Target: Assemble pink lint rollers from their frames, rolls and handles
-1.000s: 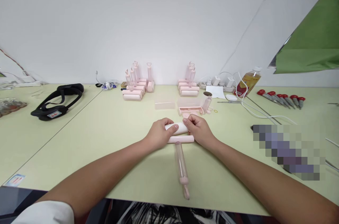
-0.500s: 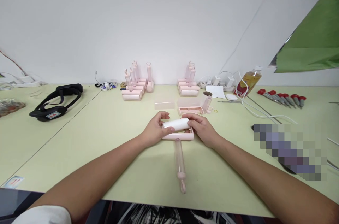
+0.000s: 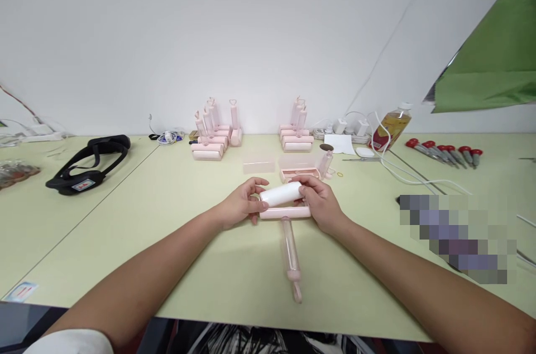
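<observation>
A pink lint roller frame (image 3: pixel 286 213) is between my hands, its clear pink handle (image 3: pixel 291 253) pointing towards me. Against the frame's far side lies a white sticky roll (image 3: pixel 280 194), slightly tilted, with its right end higher. My left hand (image 3: pixel 239 204) is closed at the left end, the thumb pressing where roll and frame meet. With thumb and fingers, my right hand (image 3: pixel 324 204) grips the right end of the roll, beside the frame's right end. Some fingertips of the right hand are hidden behind the roll. Whether the roll is seated in the frame I cannot tell.
Behind my hands lie a clear cover (image 3: pixel 258 166) and an open pink case (image 3: pixel 299 174). Several lint rollers (image 3: pixel 209 150) stand by the wall. Rightward are a drink bottle (image 3: pixel 391 128), white cables (image 3: pixel 402 177) and red-topped tools (image 3: pixel 450 154); leftward, a black head strap (image 3: pixel 90 161).
The lint roller and the white roll have shifted slightly right, and the handle's end has swung right. My left thumb has slid to the roll's left end. Both hands keep their hold.
</observation>
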The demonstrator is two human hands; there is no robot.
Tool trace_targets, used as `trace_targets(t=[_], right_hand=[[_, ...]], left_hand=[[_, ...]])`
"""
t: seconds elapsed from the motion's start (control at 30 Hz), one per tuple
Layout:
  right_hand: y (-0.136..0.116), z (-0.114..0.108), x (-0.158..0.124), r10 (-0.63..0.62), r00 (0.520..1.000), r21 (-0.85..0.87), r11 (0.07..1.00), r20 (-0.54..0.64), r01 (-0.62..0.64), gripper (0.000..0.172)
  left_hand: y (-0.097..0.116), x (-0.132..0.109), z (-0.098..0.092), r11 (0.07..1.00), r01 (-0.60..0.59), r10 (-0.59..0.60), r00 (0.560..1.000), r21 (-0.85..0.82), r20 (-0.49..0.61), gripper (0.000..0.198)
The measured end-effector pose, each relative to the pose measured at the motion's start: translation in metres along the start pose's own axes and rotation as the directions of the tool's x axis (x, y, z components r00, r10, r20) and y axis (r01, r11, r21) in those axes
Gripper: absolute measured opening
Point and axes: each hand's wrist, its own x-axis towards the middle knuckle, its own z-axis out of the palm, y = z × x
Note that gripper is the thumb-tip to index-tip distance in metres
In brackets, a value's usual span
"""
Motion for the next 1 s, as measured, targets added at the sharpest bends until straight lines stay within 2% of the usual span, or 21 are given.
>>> trace_targets(t=[0.17, 0.23, 0.43, 0.6, 0.67, 0.73, 0.83, 0.9, 1.0], right_hand=[[-0.005, -0.003, -0.002, -0.183, 0.983, -0.068, 0.981, -0.02, 0.181, 0.024], [-0.006, -0.008, 0.001, -0.193, 0.98, -0.044, 0.981, -0.048, 0.191, 0.023], [-0.004, -0.013, 0.005, -0.011, 1.0, 0.116, 0.993, -0.014, 0.013, 0.024], [0.002, -0.008, 0.005, 0.088, 0.995, 0.174, 0.98, 0.038, -0.093, 0.023], [0.003, -0.007, 0.005, 0.114, 0.992, 0.189, 0.974, 0.053, -0.122, 0.022], [0.003, -0.007, 0.005, 0.13, 0.989, 0.203, 0.969, 0.067, -0.141, 0.02], [0.002, -0.006, 0.005, 0.147, 0.984, 0.212, 0.963, 0.096, -0.164, 0.019], [0.001, -0.006, 0.005, 0.162, 0.981, 0.214, 0.96, 0.107, -0.182, 0.018], [-0.001, -0.007, 0.005, 0.191, 0.974, 0.234, 0.948, 0.126, -0.216, 0.021]], left_hand=[[0.002, -0.001, -0.01, 1.0, -0.02, 0.021, 0.998, -0.02, 0.055, 0.062], [0.003, -0.002, -0.013, 0.999, 0.004, -0.007, 0.995, 0.035, 0.097, 0.064], [0.012, -0.011, -0.017, 0.922, 0.044, -0.131, 0.97, 0.384, 0.204, 0.041], [0.023, -0.017, -0.021, 0.783, 0.034, -0.171, 0.972, 0.621, 0.163, 0.04], [0.026, -0.018, -0.021, 0.748, 0.017, -0.14, 0.981, 0.664, 0.133, 0.039], [0.027, -0.016, -0.021, 0.758, -0.002, -0.073, 0.993, 0.653, 0.088, 0.037], [0.024, -0.012, -0.019, 0.841, -0.002, 0.005, 1.0, 0.541, -0.004, 0.042], [0.02, -0.009, -0.02, 0.89, 0.008, 0.01, 0.999, 0.456, -0.036, 0.046], [0.014, -0.003, -0.026, 0.918, 0.018, -0.013, 1.0, 0.397, -0.016, 0.049]])
